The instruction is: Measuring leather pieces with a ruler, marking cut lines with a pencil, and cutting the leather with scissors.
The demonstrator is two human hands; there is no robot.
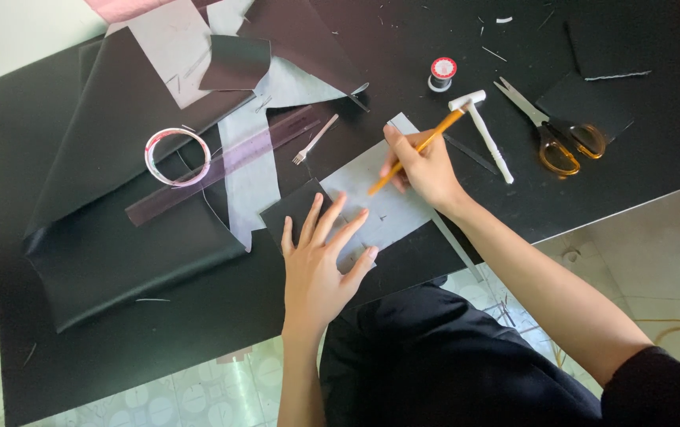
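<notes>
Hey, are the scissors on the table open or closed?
Closed: the scissors lie flat right of the white hammer, blades together, orange handles side by side.

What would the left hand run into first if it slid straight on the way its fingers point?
The left hand lies flat on the grey sheet, fingers pointing up-right. Straight on, it would probably first meet the pencil tip held by the right hand.

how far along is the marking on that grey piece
Done: the grey pattern piece lies flat over a small black piece, and tools are out. In hand: the left hand presses the pattern flat while the right hand holds a yellow pencil tip-down on it. Left: the scissors lie untouched, so cutting looks not yet begun; drawn lines are too faint to judge.
</notes>
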